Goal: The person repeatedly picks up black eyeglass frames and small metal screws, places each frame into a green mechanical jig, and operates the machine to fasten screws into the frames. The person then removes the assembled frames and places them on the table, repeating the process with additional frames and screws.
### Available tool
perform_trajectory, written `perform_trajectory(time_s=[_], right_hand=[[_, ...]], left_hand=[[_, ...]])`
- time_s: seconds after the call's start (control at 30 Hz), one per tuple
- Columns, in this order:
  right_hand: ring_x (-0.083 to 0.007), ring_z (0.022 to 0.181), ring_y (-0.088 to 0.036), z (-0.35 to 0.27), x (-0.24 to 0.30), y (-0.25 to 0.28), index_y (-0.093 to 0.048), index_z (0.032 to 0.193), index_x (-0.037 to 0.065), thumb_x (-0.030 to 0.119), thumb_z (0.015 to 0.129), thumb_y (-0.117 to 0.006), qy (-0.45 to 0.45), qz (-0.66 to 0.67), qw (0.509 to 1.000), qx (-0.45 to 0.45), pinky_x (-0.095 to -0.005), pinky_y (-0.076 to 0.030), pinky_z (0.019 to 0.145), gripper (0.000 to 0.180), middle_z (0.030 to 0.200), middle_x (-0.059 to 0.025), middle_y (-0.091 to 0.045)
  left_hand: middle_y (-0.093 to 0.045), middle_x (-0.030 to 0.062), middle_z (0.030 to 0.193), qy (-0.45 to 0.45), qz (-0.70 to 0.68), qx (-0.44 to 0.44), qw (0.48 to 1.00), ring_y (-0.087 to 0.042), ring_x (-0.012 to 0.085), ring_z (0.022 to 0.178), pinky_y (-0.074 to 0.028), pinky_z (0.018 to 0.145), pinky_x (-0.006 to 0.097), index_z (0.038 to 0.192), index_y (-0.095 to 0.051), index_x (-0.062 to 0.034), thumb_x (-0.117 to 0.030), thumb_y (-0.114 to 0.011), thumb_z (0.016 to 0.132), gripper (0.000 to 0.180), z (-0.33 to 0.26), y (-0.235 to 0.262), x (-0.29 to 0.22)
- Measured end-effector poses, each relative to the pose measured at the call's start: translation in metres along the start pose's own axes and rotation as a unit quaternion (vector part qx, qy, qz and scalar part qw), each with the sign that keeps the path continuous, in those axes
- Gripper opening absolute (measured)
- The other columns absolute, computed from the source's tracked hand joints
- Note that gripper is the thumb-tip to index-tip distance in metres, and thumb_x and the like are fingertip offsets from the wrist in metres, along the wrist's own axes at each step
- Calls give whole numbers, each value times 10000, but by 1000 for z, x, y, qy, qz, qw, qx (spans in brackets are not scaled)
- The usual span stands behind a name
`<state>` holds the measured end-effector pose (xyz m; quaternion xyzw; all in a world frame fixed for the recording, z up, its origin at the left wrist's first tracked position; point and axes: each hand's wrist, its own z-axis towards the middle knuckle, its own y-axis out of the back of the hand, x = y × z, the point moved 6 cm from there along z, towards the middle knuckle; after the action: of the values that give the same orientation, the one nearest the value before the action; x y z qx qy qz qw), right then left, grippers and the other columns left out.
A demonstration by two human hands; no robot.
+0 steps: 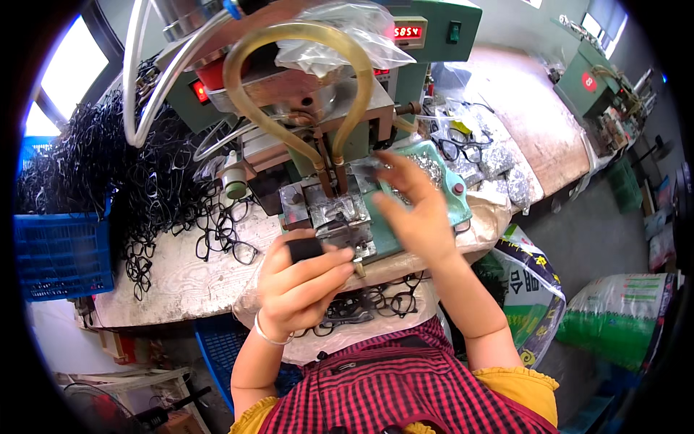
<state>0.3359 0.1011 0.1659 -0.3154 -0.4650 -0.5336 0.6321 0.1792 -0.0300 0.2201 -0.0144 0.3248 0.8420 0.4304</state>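
My left hand [300,282] is at the front of a metal fixture [336,210] on a bench machine, its fingers curled and closed. A black patch [305,249] shows at its fingers; whether this is a finger cover or part of a held piece I cannot tell. A thin dark piece lies across the fixture by the fingertips. Two brown metal electrodes [334,179] with yellowish hoses [361,79] stand over the fixture. To the right, my right hand [416,210] hovers beside a teal tray [465,210] of small shiny metal parts, slightly blurred, fingers apart.
Black eyeglass frames [210,235] lie on the bench at left, beside a large heap [79,166] and a blue crate [61,249]. More frames [394,300] rest near my lap. Clear bags of parts [499,163] sit at right, with sacks [614,318] on the floor.
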Motion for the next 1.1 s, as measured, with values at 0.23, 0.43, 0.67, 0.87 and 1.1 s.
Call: perform_trajectory(time_s=[0.23, 0.43, 0.67, 0.87, 1.1], right_hand=[[-269, 957, -645, -21, -69, 91, -712, 976, 59, 40, 803, -715, 30, -313, 944, -103, -360, -499, 862, 174, 1012, -87, -692], [-300, 930, -605, -25, -75, 70, -745, 803, 116, 137, 720, -793, 35, -461, 884, -72, -416, -488, 824, 98, 880, -69, -637], [-270, 832, -683, -36, -79, 78, -682, 887, 41, 69, 800, -716, -16, -324, 935, -140, -373, -524, 775, 97, 851, -100, -705], [-269, 871, -685, -14, -51, 54, -726, 940, 15, 33, 820, -718, 83, -277, 950, -117, -358, -517, 816, 122, 913, -113, -726], [-292, 889, -677, -12, -79, 50, -735, 939, 25, 14, 805, -723, 34, -266, 955, -131, -368, -514, 829, 135, 916, -126, -716]], left_hand=[[-748, 64, 1018, -31, 6, 48, 998, -668, 260, 840, -532, 873, 478, 953, -754, -94, -90, -768, 738, 216, 1, -16, 14], [-728, 55, 1108, -19, 13, 42, 999, -630, 249, 908, -519, 940, 493, 994, -758, -86, -84, -704, 647, 351, -12, -18, 12], [-694, 171, 1190, 122, 206, -125, 963, -654, 343, 1120, -466, 1048, 454, 1108, -679, -34, 10, -717, 801, 312, -84, 24, -17], [-739, 77, 1001, 256, 375, -157, 877, -670, 234, 983, -449, 979, 389, 1095, -698, -35, 13, -673, 893, 209, -76, 126, 67], [-694, 140, 891, 347, 406, 83, 841, -631, 348, 874, -506, 798, 453, 1051, -707, -71, 63, -634, 748, 340, -194, 82, 208]])
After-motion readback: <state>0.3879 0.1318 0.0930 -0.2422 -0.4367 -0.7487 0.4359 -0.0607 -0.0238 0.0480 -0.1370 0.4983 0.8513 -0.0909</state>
